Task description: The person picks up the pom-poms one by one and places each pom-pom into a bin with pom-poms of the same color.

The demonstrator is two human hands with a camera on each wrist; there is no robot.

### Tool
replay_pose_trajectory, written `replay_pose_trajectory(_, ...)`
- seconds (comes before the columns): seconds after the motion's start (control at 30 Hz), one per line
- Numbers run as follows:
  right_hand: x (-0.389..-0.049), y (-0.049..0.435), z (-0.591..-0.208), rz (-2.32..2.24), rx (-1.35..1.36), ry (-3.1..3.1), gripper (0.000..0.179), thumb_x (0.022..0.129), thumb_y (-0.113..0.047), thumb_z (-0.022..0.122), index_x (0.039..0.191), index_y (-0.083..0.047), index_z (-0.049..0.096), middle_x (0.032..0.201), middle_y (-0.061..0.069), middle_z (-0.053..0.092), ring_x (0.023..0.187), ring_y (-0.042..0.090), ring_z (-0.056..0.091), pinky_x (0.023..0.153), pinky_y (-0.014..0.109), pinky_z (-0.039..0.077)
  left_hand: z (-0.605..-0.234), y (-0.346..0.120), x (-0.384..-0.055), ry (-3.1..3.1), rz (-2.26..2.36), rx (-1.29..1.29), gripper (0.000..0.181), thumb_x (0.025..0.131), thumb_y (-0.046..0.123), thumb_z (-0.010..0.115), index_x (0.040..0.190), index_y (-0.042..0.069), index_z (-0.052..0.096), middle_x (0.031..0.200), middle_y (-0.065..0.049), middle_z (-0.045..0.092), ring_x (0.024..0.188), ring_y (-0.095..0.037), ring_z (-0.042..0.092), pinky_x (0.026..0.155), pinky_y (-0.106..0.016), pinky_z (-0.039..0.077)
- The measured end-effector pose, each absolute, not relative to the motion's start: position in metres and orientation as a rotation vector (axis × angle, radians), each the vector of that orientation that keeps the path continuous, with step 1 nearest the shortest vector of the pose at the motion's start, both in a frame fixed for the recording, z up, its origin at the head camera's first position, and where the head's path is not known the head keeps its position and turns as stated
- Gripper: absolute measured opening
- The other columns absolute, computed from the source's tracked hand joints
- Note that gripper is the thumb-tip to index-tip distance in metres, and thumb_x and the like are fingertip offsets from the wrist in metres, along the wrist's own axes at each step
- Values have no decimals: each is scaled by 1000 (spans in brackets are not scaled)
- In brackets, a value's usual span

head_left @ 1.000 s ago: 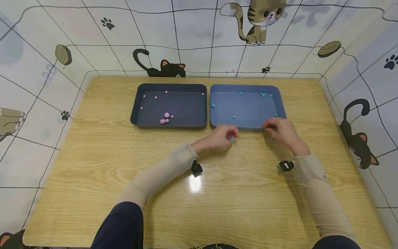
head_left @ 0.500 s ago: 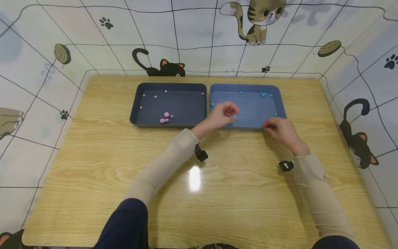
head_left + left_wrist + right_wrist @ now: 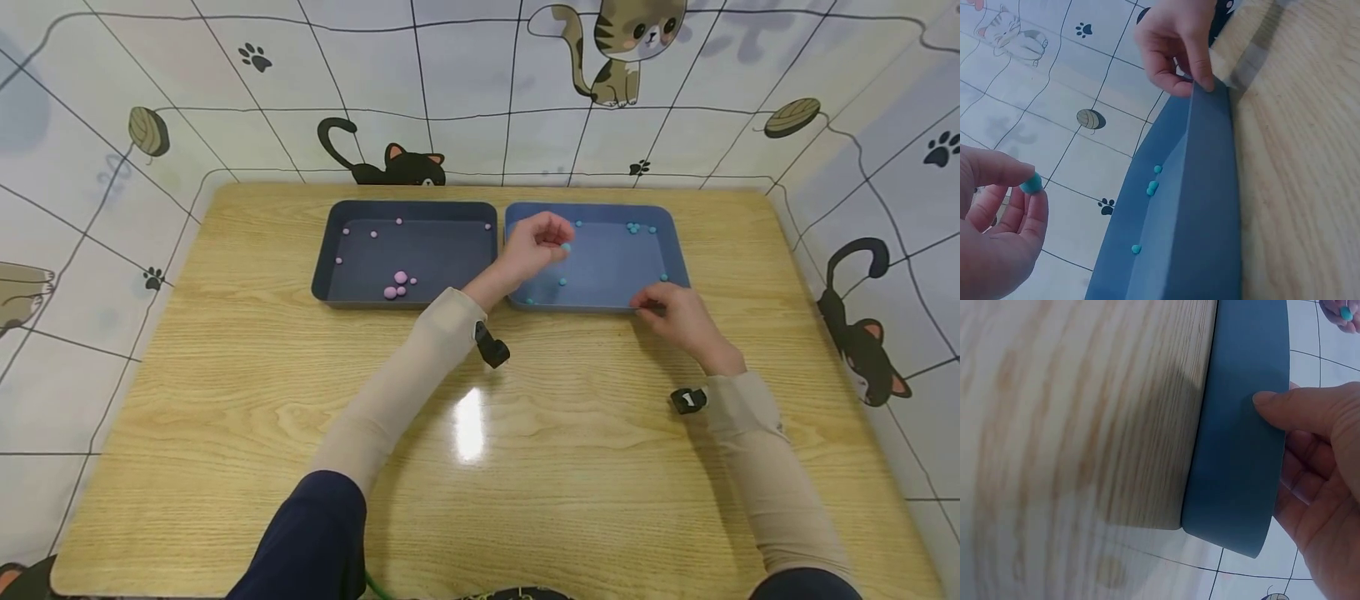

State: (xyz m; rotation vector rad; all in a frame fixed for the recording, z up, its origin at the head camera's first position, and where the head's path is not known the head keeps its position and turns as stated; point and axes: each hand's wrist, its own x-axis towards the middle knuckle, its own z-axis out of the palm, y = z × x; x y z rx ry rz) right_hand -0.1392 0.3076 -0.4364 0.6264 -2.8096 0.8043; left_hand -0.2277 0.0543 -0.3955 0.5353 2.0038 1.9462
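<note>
My left hand [image 3: 531,248] is above the blue tray [image 3: 611,260], pinching a small teal ball [image 3: 1031,183] between thumb and fingertip. The right hand [image 3: 678,321] grips the tray's near wall toward its right end, thumb outside and fingers over the rim, as the right wrist view [image 3: 1329,450] shows. Inside the blue tray lie several smaller teal balls, among them a tight cluster [image 3: 633,228] near the back and a single ball [image 3: 563,282] toward the front. My left hand and wrist hide part of the tray's left side.
Directly left of the blue tray stands a dark grey tray [image 3: 442,250] holding several pink balls, the larger ones [image 3: 401,277] near its front. Both trays sit at the back of a wooden table [image 3: 570,450], against a cat-patterned wall [image 3: 465,67].
My left hand has carried the teal ball from in front of the blue tray, forward over its rim and above its inside. The right hand has stayed on the tray's near wall.
</note>
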Motion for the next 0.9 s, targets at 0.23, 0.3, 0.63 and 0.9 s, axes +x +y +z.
replay_pose_trajectory(0.23, -138, 306, -434, 798, 630, -2807, 14, 76, 15, 65, 81, 2, 67, 81, 15, 66, 76, 31, 63, 66, 44, 52, -386, 61, -239, 2003, 1969, 534, 20, 86, -8, 59, 106, -4, 59, 108, -19, 60, 101, -25, 56, 80, -23, 49)
replay_pose_trajectory(0.3, -138, 306, -434, 798, 629, -2803, 15, 76, 15, 66, 81, 2, 67, 81, 15, 66, 76, 31, 63, 66, 44, 52, -385, 64, -243, 2009, 1974, 518, 20, 86, -8, 59, 106, -4, 60, 107, -16, 60, 101, -25, 56, 80, -23, 49)
replay_pose_trajectory(0.63, -138, 309, -438, 788, 622, -2805, 16, 74, 16, 66, 80, 2, 67, 80, 15, 66, 75, 31, 63, 66, 44, 52, -376, 75, -260, 2001, 1998, 516, 19, 87, -7, 59, 104, -2, 59, 109, -18, 60, 98, -19, 56, 78, -21, 48)
replay_pose_trajectory(0.9, -137, 308, -437, 800, 643, -2783, 16, 73, 17, 67, 80, 2, 66, 80, 15, 66, 74, 31, 63, 66, 44, 52, -371, 80, -270, 1990, 1983, 513, 22, 87, -7, 60, 108, -1, 59, 108, -14, 61, 99, -19, 56, 79, -19, 47)
